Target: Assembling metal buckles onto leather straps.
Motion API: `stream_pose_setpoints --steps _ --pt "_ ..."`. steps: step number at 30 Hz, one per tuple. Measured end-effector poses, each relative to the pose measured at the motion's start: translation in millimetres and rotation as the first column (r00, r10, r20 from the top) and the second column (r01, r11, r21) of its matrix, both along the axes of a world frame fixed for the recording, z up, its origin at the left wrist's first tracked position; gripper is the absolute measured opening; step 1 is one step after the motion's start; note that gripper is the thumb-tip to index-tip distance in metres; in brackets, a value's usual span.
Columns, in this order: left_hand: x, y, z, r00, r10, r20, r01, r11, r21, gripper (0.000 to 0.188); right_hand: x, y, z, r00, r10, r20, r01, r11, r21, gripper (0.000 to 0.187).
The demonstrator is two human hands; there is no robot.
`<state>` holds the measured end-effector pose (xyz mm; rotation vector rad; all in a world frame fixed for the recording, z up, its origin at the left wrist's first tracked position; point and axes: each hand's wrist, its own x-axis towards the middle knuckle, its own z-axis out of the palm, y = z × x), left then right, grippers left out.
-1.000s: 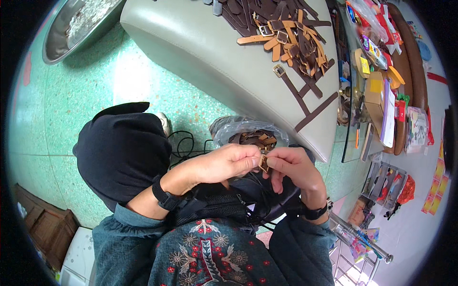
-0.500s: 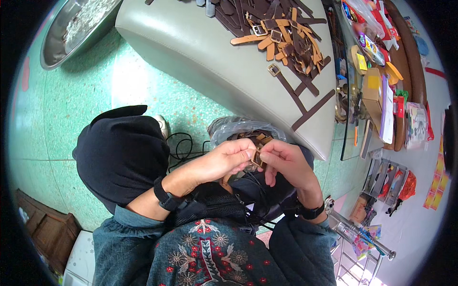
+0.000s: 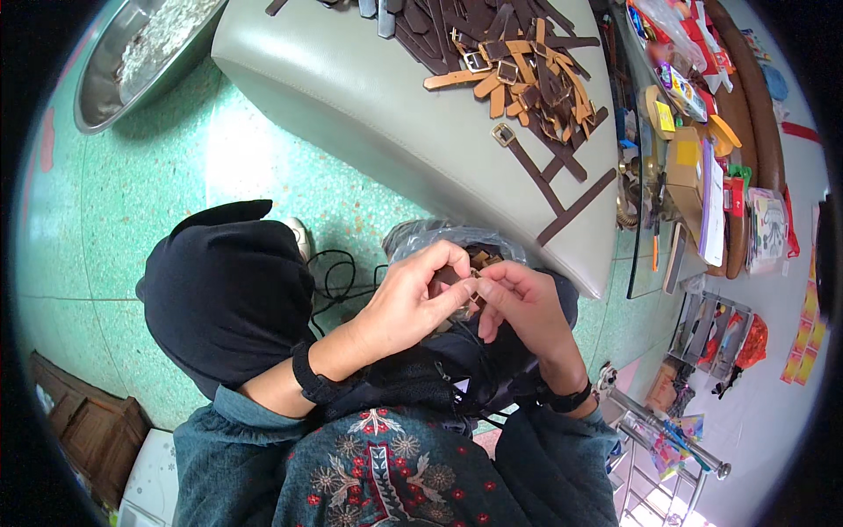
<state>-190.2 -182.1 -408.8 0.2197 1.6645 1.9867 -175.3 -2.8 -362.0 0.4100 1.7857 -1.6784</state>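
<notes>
My left hand (image 3: 411, 292) and my right hand (image 3: 524, 307) meet over my lap. Between their pinched fingertips is a small buckle (image 3: 476, 299) on a brown leather strap; the fingers hide most of it. Just beyond them, a clear plastic bag (image 3: 439, 235) holds more brown and tan leather pieces. On the grey padded bench ahead, a dark brown strap (image 3: 533, 171) with a square metal buckle lies across another dark strip (image 3: 575, 206). Farther back is a heap of dark and tan buckled straps (image 3: 527, 79).
A steel basin (image 3: 104, 105) stands on the green floor at far left. Black cable (image 3: 338, 263) loops beside the bag. At right, a glass table edge (image 3: 645, 220) holds boxes and packets; a metal rack (image 3: 676, 448) stands nearer me.
My left hand has risen and turned, its fingers now curled higher over the buckle. My right hand stays nearly in place, still pinching. The straps on the bench have not moved.
</notes>
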Motion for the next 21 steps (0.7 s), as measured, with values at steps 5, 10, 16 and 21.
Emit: stream_pose_setpoints --steps 5,10,16,21 --pt "1 7 -23 0.968 0.234 -0.092 -0.216 0.961 0.175 0.011 1 0 -2 0.999 0.023 0.037 -0.028 0.987 0.160 0.021" --pt "-2 4 -21 0.889 0.119 0.443 -0.287 0.897 0.335 0.015 2 -2 -1 1.000 0.005 0.016 -0.008 0.979 0.203 0.020" --pt "1 7 -29 0.927 0.059 0.370 -0.159 0.956 0.245 0.010 0 -2 -2 1.000 -0.001 -0.010 0.003 0.975 0.222 0.019" --pt "1 7 -29 0.870 0.058 0.489 -0.247 0.911 0.331 0.012 -1 -1 0 1.000 0.022 0.007 -0.023 0.968 0.250 0.018"
